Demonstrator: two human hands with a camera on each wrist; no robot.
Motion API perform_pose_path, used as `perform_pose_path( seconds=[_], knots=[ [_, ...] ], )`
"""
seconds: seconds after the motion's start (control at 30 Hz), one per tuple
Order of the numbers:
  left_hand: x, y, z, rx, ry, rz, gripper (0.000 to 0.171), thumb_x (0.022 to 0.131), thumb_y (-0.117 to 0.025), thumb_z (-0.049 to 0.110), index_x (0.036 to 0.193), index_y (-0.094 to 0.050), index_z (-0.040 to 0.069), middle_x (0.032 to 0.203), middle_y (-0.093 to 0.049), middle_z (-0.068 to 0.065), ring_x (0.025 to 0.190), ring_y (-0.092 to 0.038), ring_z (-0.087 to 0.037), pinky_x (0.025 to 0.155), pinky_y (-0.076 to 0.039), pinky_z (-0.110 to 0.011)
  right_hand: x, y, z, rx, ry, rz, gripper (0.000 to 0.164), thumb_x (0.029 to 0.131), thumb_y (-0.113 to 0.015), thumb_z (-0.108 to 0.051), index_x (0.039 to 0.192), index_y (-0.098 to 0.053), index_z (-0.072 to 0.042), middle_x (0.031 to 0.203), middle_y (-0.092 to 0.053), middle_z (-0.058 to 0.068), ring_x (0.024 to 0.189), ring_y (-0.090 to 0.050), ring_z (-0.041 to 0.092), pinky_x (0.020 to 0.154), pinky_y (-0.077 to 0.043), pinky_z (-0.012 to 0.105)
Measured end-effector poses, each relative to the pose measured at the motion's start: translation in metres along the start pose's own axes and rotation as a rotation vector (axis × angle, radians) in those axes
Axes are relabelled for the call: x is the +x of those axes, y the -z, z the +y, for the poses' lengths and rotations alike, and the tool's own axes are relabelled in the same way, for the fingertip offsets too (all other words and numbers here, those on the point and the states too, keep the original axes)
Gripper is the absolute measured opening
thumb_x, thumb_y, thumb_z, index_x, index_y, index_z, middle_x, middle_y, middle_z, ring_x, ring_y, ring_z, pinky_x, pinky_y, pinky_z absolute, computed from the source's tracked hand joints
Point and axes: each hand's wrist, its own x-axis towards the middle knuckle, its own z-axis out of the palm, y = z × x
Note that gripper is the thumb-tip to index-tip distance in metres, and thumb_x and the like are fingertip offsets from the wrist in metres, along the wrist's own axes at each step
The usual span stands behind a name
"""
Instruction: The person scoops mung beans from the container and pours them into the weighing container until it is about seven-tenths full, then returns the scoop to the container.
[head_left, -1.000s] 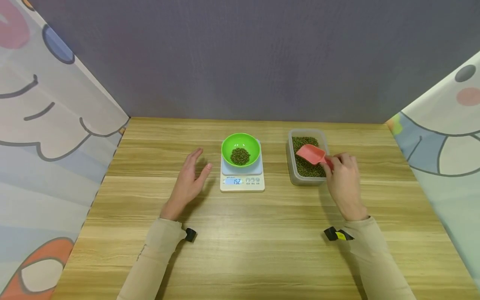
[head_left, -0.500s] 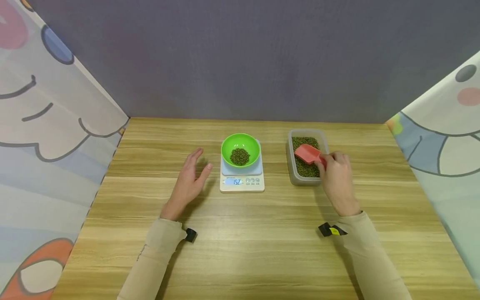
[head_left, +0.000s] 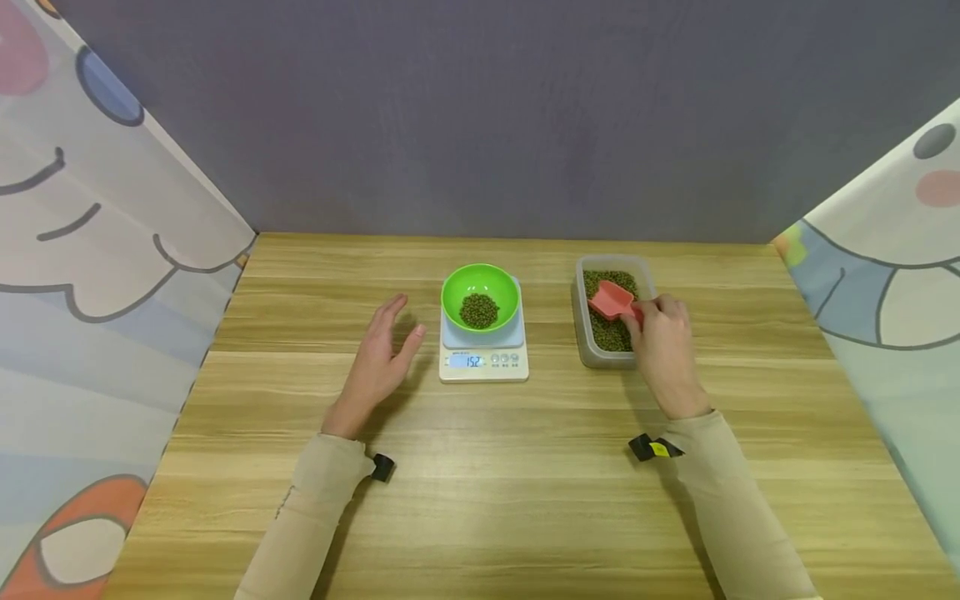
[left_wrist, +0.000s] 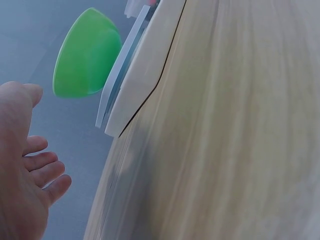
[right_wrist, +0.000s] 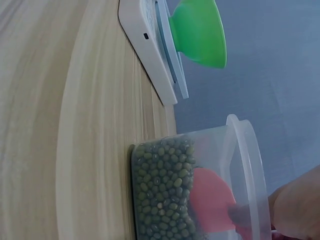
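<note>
My right hand [head_left: 664, 350] grips the handle of a pink scoop [head_left: 612, 300]. The scoop's bowl is inside a clear plastic container [head_left: 604, 359] of green mung beans [head_left: 611, 335]; through the container wall in the right wrist view the scoop [right_wrist: 207, 200] meets the beans [right_wrist: 162, 185]. A green bowl [head_left: 504, 287] with a small heap of mung beans [head_left: 478, 311] sits on a white kitchen scale [head_left: 483, 372], whose display reads 15.2. Left of the scale, my left hand [head_left: 377, 363] holds nothing, its fingers relaxed and apart from the bowl.
The wooden table [head_left: 495, 500] carries the scale in the middle and the container to its right. A grey panel [head_left: 510, 117] rises behind the table's back edge. Cartoon-printed sheets [head_left: 112, 333] hang on both sides.
My right hand has moved left with the scoop, and the scoop's bowl has shifted and turned over the beans. The left hand and the scale reading stay the same.
</note>
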Motion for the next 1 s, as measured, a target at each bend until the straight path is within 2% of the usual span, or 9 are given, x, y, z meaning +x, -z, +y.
perform_pose_path(
  seconds=[0.2,0.43,0.8,1.0],
  knots=[
    [0.000,-0.001,0.000,0.010,0.000,-0.006,0.065,0.097,-0.045,0.042,0.145,-0.033,0.000,0.149,-0.034,-0.018,0.136,-0.028,-0.026,0.113,-0.026,-0.048,0.001,-0.004,0.000,-0.006,-0.001,0.001,0.024,0.082,-0.069,-0.008,0.092,-0.066,0.014,0.083,-0.057,0.026,0.078,-0.048,0.039,0.071,-0.043,0.052],
    [0.000,-0.001,0.002,0.001,-0.002,-0.003,0.065,0.097,-0.045,0.042,0.144,-0.034,-0.002,0.149,-0.034,-0.018,0.136,-0.028,-0.027,0.112,-0.026,-0.049,0.005,-0.006,0.000,-0.015,-0.007,-0.035,0.026,0.082,-0.070,-0.009,0.094,-0.066,0.014,0.084,-0.057,0.026,0.078,-0.050,0.038,0.070,-0.045,0.052],
    [0.000,-0.003,0.001,0.007,0.003,-0.009,0.065,0.097,-0.044,0.043,0.145,-0.033,0.001,0.149,-0.033,-0.016,0.136,-0.028,-0.026,0.112,-0.027,-0.048,0.011,-0.008,-0.002,-0.031,-0.019,-0.071,0.028,0.080,-0.071,-0.008,0.096,-0.066,0.014,0.081,-0.058,0.025,0.076,-0.051,0.038,0.066,-0.047,0.051],
    [0.000,-0.002,0.001,0.001,0.007,-0.007,0.065,0.097,-0.045,0.042,0.144,-0.033,0.000,0.150,-0.033,-0.014,0.136,-0.028,-0.025,0.112,-0.027,-0.047,0.011,-0.009,-0.002,-0.038,-0.018,-0.067,0.028,0.079,-0.072,-0.009,0.094,-0.067,0.014,0.079,-0.058,0.025,0.073,-0.051,0.036,0.064,-0.047,0.050]
  ],
)
